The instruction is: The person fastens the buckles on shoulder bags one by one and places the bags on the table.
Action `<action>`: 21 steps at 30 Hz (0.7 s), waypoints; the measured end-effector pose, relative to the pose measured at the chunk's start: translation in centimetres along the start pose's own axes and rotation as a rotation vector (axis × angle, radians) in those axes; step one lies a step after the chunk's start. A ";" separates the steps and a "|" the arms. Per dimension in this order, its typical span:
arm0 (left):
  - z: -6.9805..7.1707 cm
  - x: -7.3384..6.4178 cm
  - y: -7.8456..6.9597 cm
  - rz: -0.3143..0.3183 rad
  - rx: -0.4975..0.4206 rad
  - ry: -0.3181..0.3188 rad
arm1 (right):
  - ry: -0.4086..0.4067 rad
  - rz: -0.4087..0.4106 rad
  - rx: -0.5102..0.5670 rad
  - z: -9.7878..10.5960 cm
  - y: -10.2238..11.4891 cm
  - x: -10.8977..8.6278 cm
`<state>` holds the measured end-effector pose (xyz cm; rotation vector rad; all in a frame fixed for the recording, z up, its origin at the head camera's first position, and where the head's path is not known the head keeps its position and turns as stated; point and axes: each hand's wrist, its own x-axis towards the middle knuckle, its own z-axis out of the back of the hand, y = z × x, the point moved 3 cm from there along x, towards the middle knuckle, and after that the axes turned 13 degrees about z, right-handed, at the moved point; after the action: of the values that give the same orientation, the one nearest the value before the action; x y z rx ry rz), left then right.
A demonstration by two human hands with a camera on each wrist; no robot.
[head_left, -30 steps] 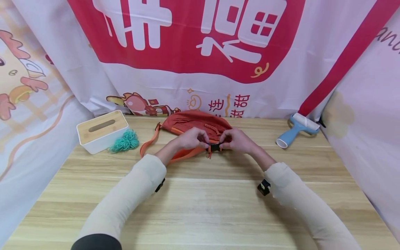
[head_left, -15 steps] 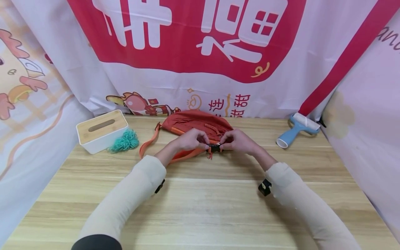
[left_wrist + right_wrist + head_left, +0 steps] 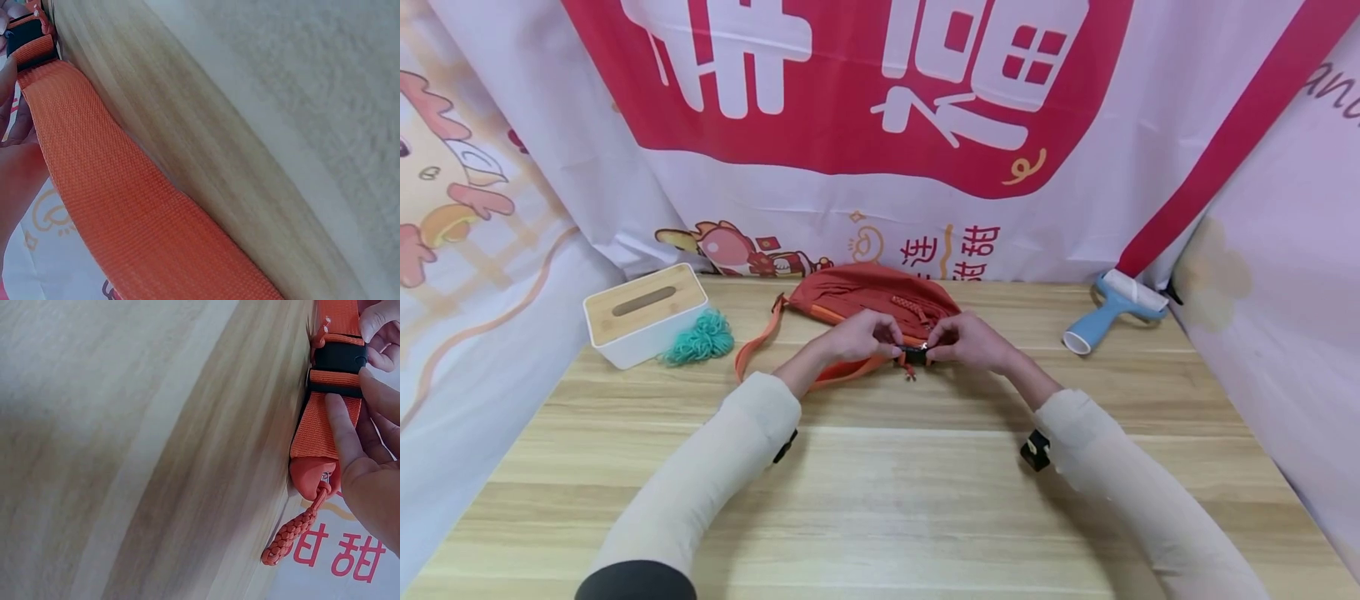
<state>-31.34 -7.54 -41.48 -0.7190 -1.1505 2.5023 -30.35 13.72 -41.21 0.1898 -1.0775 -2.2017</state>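
A rust-red waist bag (image 3: 868,287) lies at the back of the table, its orange strap (image 3: 760,343) looping out to the left. At its front, the black side-release buckle (image 3: 915,355) sits between both hands, its halves joined. My left hand (image 3: 861,336) pinches one end of it, my right hand (image 3: 973,342) the other. In the right wrist view the right thumb and fingers grip the edges of the buckle (image 3: 337,357), with a braided zipper pull (image 3: 290,537) hanging below. The left wrist view is mostly filled by the strap (image 3: 125,175); the left hand shows only at its edge.
To the left stands a white tissue box (image 3: 647,321) with a wooden lid, a bundle of teal yarn (image 3: 700,337) against it. A blue lint roller (image 3: 1112,308) lies at the back right. Printed cloth (image 3: 820,200) hangs right behind the bag.
Both hands keep their hold on the buckle and have barely moved. The small red cord below the buckle has shifted slightly to the right.
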 end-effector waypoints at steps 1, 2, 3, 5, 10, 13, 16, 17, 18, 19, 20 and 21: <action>0.0 0.0 0.0 0.000 -0.009 0.004 | -0.001 0.000 0.005 0.0 -0.1 0.0; 0.0 0.0 0.0 0.002 -0.017 0.008 | 0.000 -0.003 0.012 0.0 -0.2 0.0; 0.0 0.0 0.0 0.004 -0.024 0.010 | -0.001 -0.008 0.020 0.0 -0.3 0.0; -0.1 0.0 0.1 0.007 -0.045 0.019 | -0.001 -0.003 0.030 0.0 -0.3 0.0; -0.2 -0.2 0.2 0.003 -0.069 0.025 | -0.001 -0.005 0.043 0.1 0.0 -0.2; -0.1 -0.3 0.2 -0.005 -0.058 0.013 | 0.003 -0.011 0.049 0.1 0.0 -0.3; 0.0 -0.4 0.2 -0.014 -0.057 -0.001 | -0.003 -0.008 0.073 0.3 0.2 -0.4; 0.1 -0.4 0.2 -0.016 -0.058 -0.008 | -0.004 -0.007 0.083 0.3 0.2 -0.4; 0.2 -0.4 0.1 -0.018 -0.066 -0.012 | -0.005 -0.010 0.107 0.4 0.2 -0.4; 0.2 -0.5 0.1 -0.019 -0.078 -0.013 | -0.006 -0.015 0.134 0.4 0.2 -0.5; 0.3 -0.5 0.1 -0.020 -0.087 -0.016 | -0.007 -0.023 0.161 0.4 0.2 -0.5; 0.3 -0.5 0.1 -0.020 -0.098 -0.020 | -0.006 -0.029 0.184 0.5 0.2 -0.5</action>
<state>-31.09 -8.08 -41.22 -0.7053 -1.2886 2.4557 -30.02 14.26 -40.82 0.2811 -1.2881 -2.1288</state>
